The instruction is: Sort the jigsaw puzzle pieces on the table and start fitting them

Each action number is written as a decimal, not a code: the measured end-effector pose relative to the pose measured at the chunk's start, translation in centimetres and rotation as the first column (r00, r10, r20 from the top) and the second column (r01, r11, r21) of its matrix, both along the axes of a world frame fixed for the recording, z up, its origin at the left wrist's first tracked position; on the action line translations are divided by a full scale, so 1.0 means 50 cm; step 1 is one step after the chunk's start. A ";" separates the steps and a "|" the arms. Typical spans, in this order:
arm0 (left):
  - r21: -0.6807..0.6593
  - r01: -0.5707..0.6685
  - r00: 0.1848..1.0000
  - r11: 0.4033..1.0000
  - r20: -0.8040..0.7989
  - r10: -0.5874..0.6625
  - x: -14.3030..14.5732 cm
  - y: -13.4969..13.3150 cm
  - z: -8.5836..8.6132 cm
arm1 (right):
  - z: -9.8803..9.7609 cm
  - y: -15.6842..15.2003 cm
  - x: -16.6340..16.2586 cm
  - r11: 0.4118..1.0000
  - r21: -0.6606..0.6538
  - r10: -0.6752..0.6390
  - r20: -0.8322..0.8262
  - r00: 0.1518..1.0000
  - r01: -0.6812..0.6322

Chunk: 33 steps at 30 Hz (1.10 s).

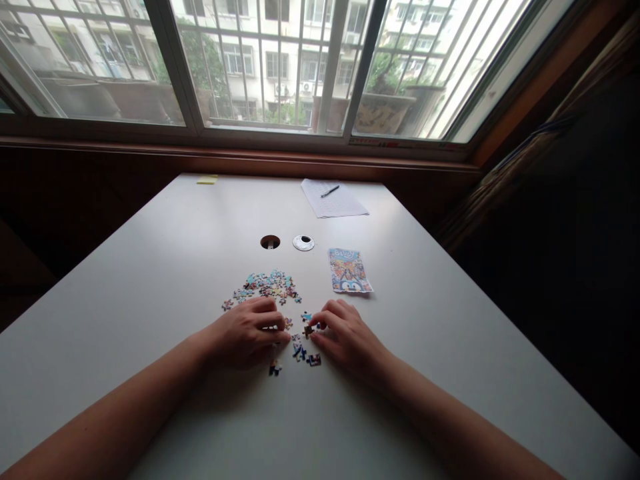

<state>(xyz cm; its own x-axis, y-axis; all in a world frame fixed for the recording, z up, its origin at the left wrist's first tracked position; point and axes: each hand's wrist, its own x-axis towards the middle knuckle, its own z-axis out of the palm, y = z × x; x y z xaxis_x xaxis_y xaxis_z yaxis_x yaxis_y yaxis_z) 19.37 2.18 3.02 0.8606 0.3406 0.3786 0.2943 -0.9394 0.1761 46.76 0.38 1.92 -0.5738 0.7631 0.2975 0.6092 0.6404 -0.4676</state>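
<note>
A heap of small colourful jigsaw pieces lies on the white table. My left hand rests just in front of the heap, fingers curled, fingertips near a few loose pieces; what it holds, if anything, is hidden. My right hand pinches a small puzzle piece between thumb and fingers. One more loose piece lies below my left hand. A printed puzzle picture card lies to the right of the heap.
A round cable hole and its white cap sit behind the heap. Farther back lie a sheet of paper with a pen and yellow sticky notes. Barred windows run along the far wall.
</note>
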 end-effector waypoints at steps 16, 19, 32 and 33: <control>0.005 0.015 1.000 1.000 -0.016 -0.015 0.001 0.001 0.003 | 0.002 0.000 0.000 1.000 -0.006 -0.008 0.021 1.000 0.009; 0.000 0.013 1.000 1.000 -0.024 -0.013 0.001 0.000 0.004 | 0.001 0.000 0.000 1.000 -0.008 -0.007 0.020 1.000 0.007; 0.012 0.004 0.999 1.000 -0.033 -0.003 0.004 -0.003 0.019 | -0.002 0.000 0.000 1.000 0.002 -0.014 0.035 0.999 0.014; 0.009 0.004 0.999 1.000 -0.034 -0.004 0.004 -0.003 0.018 | -0.002 0.000 0.000 1.000 0.001 -0.014 0.036 0.999 0.014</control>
